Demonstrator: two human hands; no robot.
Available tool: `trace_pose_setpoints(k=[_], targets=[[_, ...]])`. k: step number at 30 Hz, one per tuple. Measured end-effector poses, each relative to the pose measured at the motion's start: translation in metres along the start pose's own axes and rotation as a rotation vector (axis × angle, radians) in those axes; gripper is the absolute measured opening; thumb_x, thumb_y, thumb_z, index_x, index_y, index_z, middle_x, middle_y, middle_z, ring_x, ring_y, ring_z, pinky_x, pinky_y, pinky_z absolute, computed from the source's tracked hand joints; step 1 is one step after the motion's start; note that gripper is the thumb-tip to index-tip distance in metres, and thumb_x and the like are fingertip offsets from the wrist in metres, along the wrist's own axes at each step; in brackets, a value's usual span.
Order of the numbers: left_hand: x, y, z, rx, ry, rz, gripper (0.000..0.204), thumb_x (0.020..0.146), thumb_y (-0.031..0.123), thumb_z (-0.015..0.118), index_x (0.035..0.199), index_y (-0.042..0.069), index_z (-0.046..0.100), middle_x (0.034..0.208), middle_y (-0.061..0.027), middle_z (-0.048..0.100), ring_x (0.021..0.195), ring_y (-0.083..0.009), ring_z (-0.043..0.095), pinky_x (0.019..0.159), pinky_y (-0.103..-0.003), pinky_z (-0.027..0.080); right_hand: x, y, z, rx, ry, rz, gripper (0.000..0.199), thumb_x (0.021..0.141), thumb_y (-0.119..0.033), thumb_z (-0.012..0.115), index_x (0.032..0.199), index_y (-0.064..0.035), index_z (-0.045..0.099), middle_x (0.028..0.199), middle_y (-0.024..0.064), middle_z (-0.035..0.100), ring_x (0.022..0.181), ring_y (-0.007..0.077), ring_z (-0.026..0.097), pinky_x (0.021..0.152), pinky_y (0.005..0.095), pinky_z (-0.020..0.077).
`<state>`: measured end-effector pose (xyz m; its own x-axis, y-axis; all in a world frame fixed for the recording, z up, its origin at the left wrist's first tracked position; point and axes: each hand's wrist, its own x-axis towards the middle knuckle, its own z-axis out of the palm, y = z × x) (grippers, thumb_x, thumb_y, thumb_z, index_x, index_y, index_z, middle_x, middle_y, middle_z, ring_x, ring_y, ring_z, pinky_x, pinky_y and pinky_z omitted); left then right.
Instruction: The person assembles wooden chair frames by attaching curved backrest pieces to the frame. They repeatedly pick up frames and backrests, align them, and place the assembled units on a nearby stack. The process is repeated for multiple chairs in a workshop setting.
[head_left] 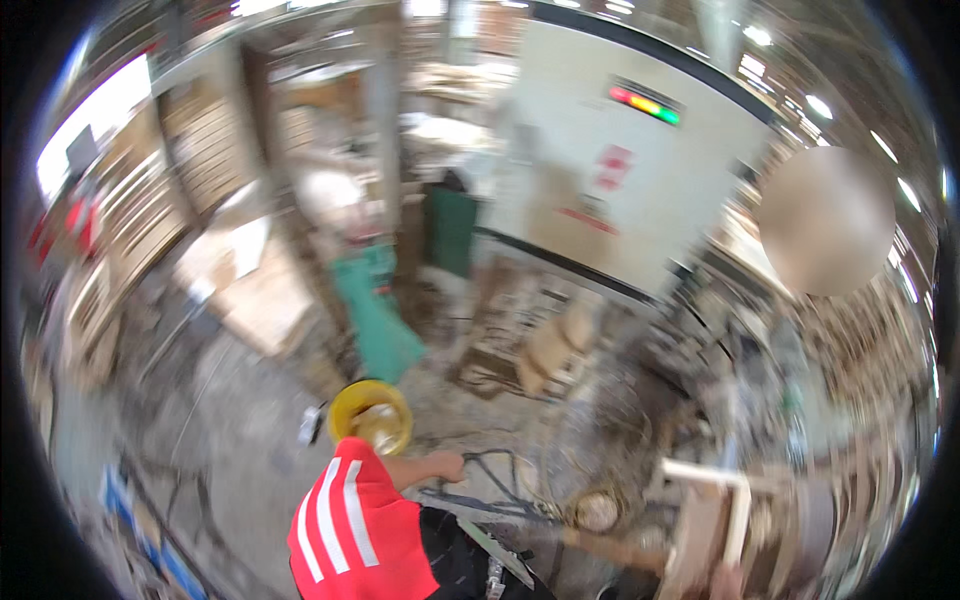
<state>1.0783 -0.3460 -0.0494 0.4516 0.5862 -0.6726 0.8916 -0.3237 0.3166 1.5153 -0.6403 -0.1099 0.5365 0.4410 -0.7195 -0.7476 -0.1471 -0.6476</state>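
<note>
My left hand (447,466) reaches out from a red sleeve with white stripes. Its fingers look closed at the end of a thin black frame (500,478), though blur softens the grip. The frame's bars run right, past my dark clothing. At the lower right edge, what seems to be my right hand (727,580) is smeared by motion; its fingers cannot be made out. It lies against a pale wooden piece with a corner (738,505), next to a brown board (697,530). A yellow bucket (342,418) with pale contents stands beyond my left sleeve.
A large white machine cabinet (560,120) with red, yellow and green lights rises ahead. Before it lie flattened cardboard (490,340) and a tan bundle (560,350). A green chute-like piece (375,320) stands behind the bucket. Stacked wood (860,340) lines the right; a pale board (250,285) lies left.
</note>
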Motion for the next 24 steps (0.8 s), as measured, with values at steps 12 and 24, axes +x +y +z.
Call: trace_pose_setpoints(k=[12,24], targets=[[-0.337,-0.264,0.215,-0.849,0.673,-1.048,0.052,0.095,0.046,0.061,0.116,0.0,0.072,0.12,-0.0257,0.071,0.114,-0.0417,0.068,0.099,-0.051,0.054,-0.029,0.215,0.316,-0.97,-0.447,0.212,0.039,0.104,-0.04,0.057,0.124,-0.0065,0.052,0.106,0.0185,0.064,0.079,0.0294,0.064,0.059,0.0422,0.0525],[-0.384,-0.163,0.394,-1.769,0.47,-1.383,0.047,0.086,0.047,0.063,0.077,0.003,0.075,0.076,-0.0164,0.074,0.069,-0.03,0.074,0.071,-0.043,0.06,-0.246,0.506,0.505,-1.771,-1.274,0.353,0.021,0.102,-0.03,0.06,0.101,-0.009,0.056,0.083,0.0077,0.064,0.058,0.019,0.061,0.045,0.0353,0.0502]])
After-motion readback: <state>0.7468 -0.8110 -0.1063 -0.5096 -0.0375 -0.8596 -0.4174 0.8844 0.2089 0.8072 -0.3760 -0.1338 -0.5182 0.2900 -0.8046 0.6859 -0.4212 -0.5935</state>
